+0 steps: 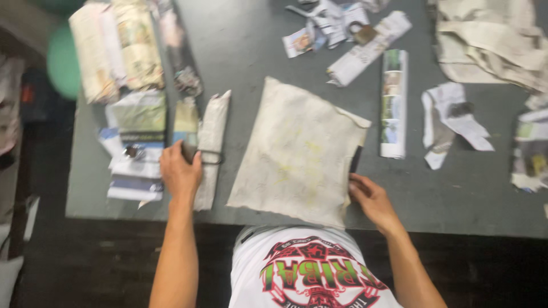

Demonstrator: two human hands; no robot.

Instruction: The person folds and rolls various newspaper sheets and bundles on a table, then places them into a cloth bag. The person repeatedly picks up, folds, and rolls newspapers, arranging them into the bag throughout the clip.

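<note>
A stained cream paper sheet [297,151] lies tilted on the dark grey table [245,45] in front of me. My right hand [368,197] pinches its right edge near the front corner, beside a thin dark strip. My left hand [180,171] is closed on the dark handle of a tool [197,153], possibly scissors, resting over a folded paper strip [210,148]. The picture is blurred.
Stacks of folded newspaper [117,48] and printed sheets [137,142] fill the left side. A rolled paper [368,48], a folded strip [394,102], torn scraps [451,120] and crumpled cream paper [491,40] lie at the back and right. The table's front edge is close to my body.
</note>
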